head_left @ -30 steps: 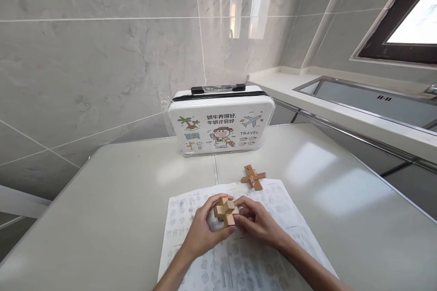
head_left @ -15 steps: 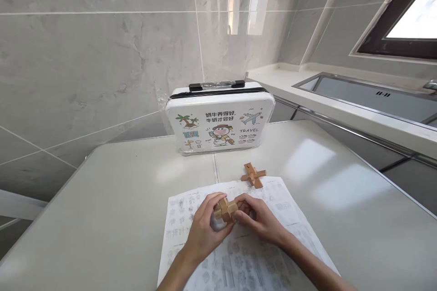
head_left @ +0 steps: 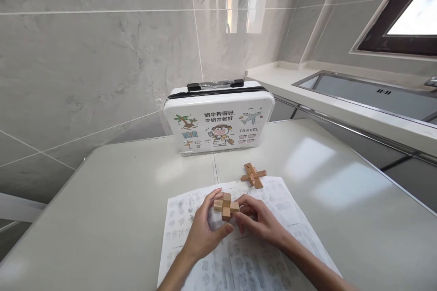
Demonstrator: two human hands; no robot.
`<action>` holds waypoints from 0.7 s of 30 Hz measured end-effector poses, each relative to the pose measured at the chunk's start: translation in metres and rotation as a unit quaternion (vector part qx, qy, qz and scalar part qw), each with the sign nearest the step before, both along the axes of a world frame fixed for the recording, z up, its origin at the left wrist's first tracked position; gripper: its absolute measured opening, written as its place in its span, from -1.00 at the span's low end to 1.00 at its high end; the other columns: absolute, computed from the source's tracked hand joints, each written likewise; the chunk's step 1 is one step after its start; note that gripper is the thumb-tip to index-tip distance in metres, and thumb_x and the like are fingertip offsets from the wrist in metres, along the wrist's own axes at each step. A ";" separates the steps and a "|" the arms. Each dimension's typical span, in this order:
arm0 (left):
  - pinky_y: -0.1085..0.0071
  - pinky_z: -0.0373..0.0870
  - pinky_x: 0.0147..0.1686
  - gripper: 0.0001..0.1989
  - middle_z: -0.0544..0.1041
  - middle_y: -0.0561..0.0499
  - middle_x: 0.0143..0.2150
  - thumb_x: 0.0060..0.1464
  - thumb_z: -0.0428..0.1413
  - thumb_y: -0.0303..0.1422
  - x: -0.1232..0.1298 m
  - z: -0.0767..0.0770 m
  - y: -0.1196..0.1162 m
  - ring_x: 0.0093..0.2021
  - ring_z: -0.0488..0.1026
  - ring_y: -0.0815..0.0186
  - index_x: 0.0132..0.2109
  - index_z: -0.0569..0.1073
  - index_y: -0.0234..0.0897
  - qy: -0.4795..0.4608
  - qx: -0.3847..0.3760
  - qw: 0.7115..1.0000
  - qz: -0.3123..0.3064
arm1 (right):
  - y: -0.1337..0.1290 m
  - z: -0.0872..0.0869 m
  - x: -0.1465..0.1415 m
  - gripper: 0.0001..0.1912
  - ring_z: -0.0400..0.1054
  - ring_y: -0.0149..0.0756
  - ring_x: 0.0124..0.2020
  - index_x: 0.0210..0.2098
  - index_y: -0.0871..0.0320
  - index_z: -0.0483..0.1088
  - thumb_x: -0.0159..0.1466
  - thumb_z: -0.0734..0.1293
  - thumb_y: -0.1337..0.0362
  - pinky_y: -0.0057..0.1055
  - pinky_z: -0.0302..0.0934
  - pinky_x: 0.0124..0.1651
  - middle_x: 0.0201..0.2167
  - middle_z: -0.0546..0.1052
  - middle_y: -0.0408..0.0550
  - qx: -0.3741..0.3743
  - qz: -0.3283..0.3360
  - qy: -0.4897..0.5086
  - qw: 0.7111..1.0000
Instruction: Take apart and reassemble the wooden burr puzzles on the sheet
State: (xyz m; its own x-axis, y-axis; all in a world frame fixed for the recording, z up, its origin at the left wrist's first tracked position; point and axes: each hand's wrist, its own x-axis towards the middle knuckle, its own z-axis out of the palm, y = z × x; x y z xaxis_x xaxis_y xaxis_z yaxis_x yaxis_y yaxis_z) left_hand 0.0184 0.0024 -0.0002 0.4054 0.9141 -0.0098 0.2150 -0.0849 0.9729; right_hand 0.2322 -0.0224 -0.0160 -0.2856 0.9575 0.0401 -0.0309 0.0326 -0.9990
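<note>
A light wooden block puzzle (head_left: 226, 207) with several square-ended arms is between my two hands, over the printed paper sheet (head_left: 246, 254). My left hand (head_left: 205, 232) curves round its left side, fingers behind it and thumb in front. My right hand (head_left: 256, 218) pinches the puzzle's right arm between thumb and curled fingers. Beyond my hands, a second, darker wooden puzzle (head_left: 253, 175) with crossed pieces lies at the sheet's top edge.
A white case (head_left: 218, 122) with cartoon prints and a black handle, wrapped in clear plastic, stands at the back of the pale table (head_left: 102, 218). To the right is a counter with a sink (head_left: 368, 95). Grey tiled wall behind.
The puzzle in my hands has turned, so its square ends now face up. My left thumb has come away from its lower side. The second puzzle has stayed put.
</note>
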 end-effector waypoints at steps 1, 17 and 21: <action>0.02 0.36 0.29 -0.06 0.48 -0.23 0.31 0.02 0.34 0.18 0.000 0.000 0.000 0.31 0.43 -0.13 0.41 0.26 -0.09 -0.007 -0.018 1.000 -0.008 | -0.001 -0.002 -0.001 -0.72 0.42 -0.30 -0.51 -0.16 0.11 0.40 0.46 0.36 0.01 -0.41 0.17 -0.40 -0.54 0.53 -0.17 0.019 -0.012 -0.030 0.999; 0.10 0.51 0.15 -0.23 0.55 -0.15 0.26 0.05 0.40 -0.09 0.003 -0.001 -0.005 0.17 0.56 0.00 0.34 0.34 -0.08 0.075 0.053 0.994 0.067 | 0.000 -0.004 0.004 -0.72 0.46 -0.25 -0.28 0.17 0.00 0.33 0.50 0.25 0.19 -0.35 0.37 -0.28 -0.06 0.55 0.02 0.241 -0.113 -0.154 0.951; 0.04 0.48 0.20 -0.26 0.54 -0.12 0.27 0.08 0.39 -0.12 0.006 -0.001 -0.007 0.19 0.54 0.01 0.34 0.33 -0.05 0.099 0.087 0.988 0.075 | 0.001 -0.004 0.005 -0.77 0.40 -0.24 -0.34 0.05 0.05 0.39 0.48 0.30 0.10 -0.33 0.33 -0.30 -0.26 0.52 -0.04 0.208 -0.114 -0.155 0.959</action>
State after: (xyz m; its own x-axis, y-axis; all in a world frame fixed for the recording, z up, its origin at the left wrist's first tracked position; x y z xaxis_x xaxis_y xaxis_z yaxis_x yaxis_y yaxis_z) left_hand 0.0241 -0.0048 -0.0009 0.2702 0.9588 0.0871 0.4233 -0.1995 0.8837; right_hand 0.2376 -0.0210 -0.0203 -0.1310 0.9160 0.3791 0.3204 0.4010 -0.8582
